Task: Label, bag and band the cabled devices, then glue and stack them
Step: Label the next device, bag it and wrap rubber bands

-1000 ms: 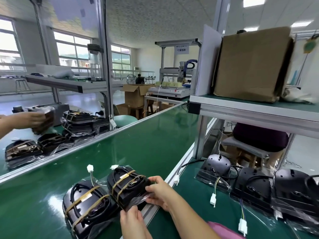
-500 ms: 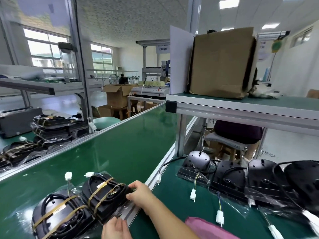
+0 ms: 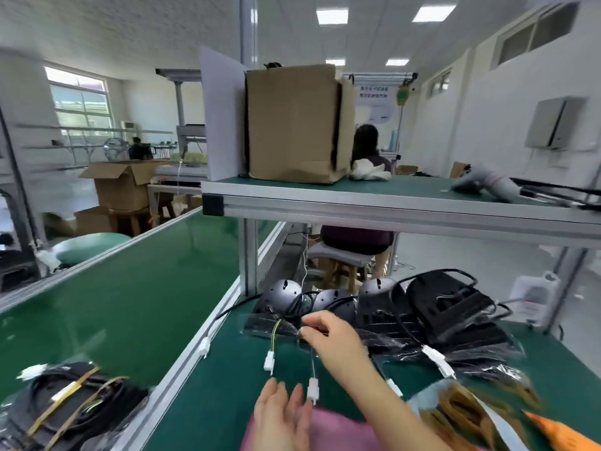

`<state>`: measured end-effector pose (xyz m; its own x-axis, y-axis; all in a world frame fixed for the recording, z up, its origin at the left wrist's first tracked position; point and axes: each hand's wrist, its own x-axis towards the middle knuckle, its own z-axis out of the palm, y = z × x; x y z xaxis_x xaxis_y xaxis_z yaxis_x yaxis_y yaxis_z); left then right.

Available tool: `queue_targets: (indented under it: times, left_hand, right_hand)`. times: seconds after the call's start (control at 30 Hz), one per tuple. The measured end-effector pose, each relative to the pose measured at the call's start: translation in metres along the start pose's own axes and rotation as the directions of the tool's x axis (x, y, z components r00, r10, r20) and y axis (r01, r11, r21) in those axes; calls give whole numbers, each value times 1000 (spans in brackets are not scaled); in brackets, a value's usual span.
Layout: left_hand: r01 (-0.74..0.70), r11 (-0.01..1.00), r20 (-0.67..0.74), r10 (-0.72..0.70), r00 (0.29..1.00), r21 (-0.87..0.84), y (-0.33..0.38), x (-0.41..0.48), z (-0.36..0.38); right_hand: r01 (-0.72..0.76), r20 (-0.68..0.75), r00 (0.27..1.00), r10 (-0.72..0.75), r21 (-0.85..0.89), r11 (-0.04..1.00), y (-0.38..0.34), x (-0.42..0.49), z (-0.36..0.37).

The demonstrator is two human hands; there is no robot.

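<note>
A row of black cabled devices (image 3: 432, 317) in clear bags lies on the green bench (image 3: 234, 388) under the shelf, their wires ending in white connectors (image 3: 269, 364). My right hand (image 3: 328, 336) reaches to the leftmost bagged device (image 3: 283, 304) and pinches its cable or bag edge near the wires. My left hand (image 3: 281, 415) hovers low over the bench with straight fingers, holding nothing, beside a hanging white connector (image 3: 313, 389). A banded, bagged device (image 3: 71, 405) lies on the conveyor belt at the lower left.
An aluminium shelf (image 3: 390, 206) with a cardboard box (image 3: 292, 125) overhangs the bench. The green conveyor belt (image 3: 123, 288) runs along the left. Rubber bands (image 3: 468, 415) lie at the lower right. A person sits behind the bench on a stool (image 3: 338, 258).
Both hands have let go of the banded device on the belt. The view has swung right, and my right hand has moved to the bagged devices on the bench.
</note>
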<state>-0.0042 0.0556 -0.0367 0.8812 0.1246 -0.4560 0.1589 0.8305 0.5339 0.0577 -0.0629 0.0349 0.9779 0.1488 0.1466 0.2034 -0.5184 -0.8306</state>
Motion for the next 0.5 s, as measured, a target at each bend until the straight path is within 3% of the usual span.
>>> queue_targets:
  times: [0.07, 0.1, 0.2, 0.27, 0.43, 0.5]
  left_hand:
    - [-34, 995, 67, 28, 997, 89, -33, -11, 28]
    - [-63, 997, 10, 63, 998, 41, -52, -12, 40]
    - [-17, 993, 57, 11, 998, 115, -81, -21, 67]
    - [46, 982, 23, -51, 998, 182, -92, -29, 75]
    - [74, 996, -8, -74, 997, 54, -110, -29, 81]
    - [91, 995, -17, -90, 996, 28, -114, -30, 78]
  right_hand:
    - [-48, -197, 980, 33, -69, 996, 21, -4, -60]
    - [-89, -280, 958, 58, -97, 991, 31, -6, -87]
    - [-220, -450, 883, 130, -152, 964, 60, -9, -155]
    - [-308, -503, 844, 187, -171, 936, 77, -10, -183]
    - [-429, -668, 725, 164, -253, 867, 96, -6, -213]
    - [-468, -630, 736, 250, -205, 860, 96, 1, -219]
